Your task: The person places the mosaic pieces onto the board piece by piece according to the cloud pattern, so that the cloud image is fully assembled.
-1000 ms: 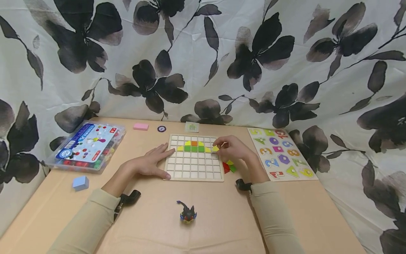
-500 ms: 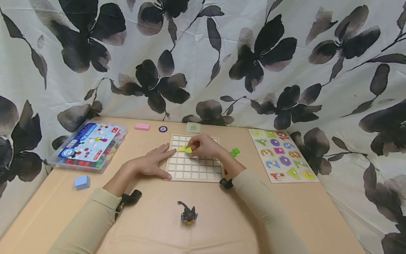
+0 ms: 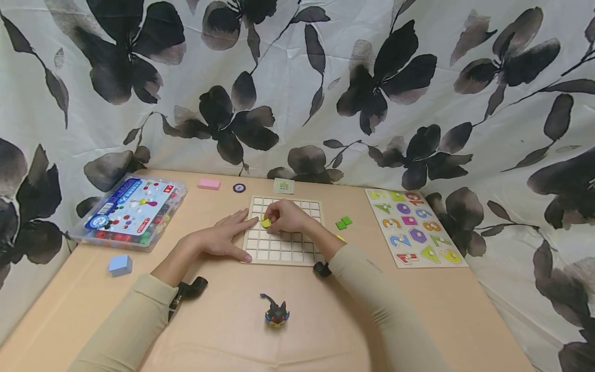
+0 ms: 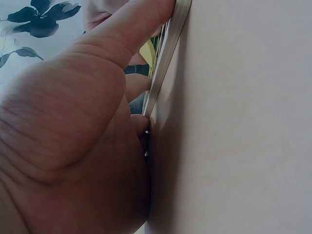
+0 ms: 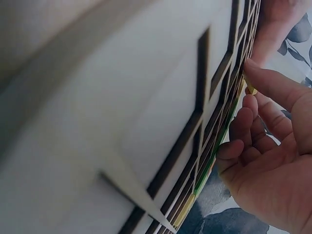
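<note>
left hand [image 3: 222,238] flat, fingers straight on wooden grid board [image 3: 283,246]; right hand [image 3: 284,216] fingers pinching yellow rounded tile [image 3: 266,223]

Head view looks down over table; wrist views close, sharing grid board [image 3: 283,231] edge

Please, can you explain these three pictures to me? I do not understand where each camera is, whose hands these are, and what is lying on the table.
A person wears three cameras: one on the head, one on each wrist. The head view shows the beige table from above. The left hand lies flat, steadying a wooden grid board. The right hand pinches a yellow piece over the board. Nearby lie two green tiles, a number puzzle, a plastic box and a small toy figure. The wrist views show the same hands very close, against the board's edge.
</note>
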Demonstrator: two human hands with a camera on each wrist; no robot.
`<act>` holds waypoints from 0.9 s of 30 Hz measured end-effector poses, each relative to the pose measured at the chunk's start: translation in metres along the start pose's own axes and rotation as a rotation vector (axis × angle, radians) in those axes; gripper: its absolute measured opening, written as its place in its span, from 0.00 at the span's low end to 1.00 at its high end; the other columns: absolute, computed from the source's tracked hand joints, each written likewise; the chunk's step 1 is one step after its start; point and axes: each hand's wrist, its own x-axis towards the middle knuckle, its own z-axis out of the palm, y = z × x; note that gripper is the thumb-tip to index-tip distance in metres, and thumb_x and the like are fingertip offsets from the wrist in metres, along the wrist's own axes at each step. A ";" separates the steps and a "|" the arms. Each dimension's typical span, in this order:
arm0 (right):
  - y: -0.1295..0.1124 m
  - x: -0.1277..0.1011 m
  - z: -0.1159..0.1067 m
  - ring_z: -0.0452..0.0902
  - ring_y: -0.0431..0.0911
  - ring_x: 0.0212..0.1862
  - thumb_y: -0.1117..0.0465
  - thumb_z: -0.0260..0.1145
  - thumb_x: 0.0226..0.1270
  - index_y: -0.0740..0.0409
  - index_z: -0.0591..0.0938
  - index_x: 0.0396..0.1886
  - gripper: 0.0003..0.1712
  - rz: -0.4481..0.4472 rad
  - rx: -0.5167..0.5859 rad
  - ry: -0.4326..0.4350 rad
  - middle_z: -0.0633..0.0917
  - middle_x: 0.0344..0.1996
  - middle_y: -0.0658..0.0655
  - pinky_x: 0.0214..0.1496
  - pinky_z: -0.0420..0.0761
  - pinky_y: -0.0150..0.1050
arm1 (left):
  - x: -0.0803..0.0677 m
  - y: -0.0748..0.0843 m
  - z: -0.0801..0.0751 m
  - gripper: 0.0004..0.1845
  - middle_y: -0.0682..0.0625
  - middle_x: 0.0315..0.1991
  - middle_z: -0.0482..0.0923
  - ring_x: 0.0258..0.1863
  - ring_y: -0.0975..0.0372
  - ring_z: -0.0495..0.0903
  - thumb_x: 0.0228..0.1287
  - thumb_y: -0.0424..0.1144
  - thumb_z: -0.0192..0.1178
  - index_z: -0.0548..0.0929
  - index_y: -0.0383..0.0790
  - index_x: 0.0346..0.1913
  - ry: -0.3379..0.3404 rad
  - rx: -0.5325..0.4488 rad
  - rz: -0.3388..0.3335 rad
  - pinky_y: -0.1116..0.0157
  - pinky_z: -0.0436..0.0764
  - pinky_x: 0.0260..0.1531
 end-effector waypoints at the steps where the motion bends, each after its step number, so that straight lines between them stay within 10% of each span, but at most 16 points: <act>1: -0.001 0.000 0.000 0.73 0.40 0.29 0.68 0.81 0.56 0.62 0.87 0.44 0.16 0.003 0.000 0.002 0.81 0.26 0.50 0.36 0.73 0.31 | 0.000 0.000 0.000 0.61 0.38 0.86 0.32 0.85 0.40 0.33 0.56 0.66 0.73 0.53 0.46 0.85 -0.001 -0.001 0.000 0.33 0.41 0.79; 27: -0.008 -0.024 -0.007 0.76 0.43 0.34 0.62 0.78 0.64 0.58 0.89 0.47 0.13 -0.018 -0.121 0.084 0.84 0.31 0.50 0.39 0.76 0.35 | 0.001 0.004 0.000 0.60 0.36 0.86 0.33 0.84 0.39 0.33 0.56 0.64 0.74 0.53 0.45 0.84 -0.001 0.003 0.009 0.33 0.40 0.78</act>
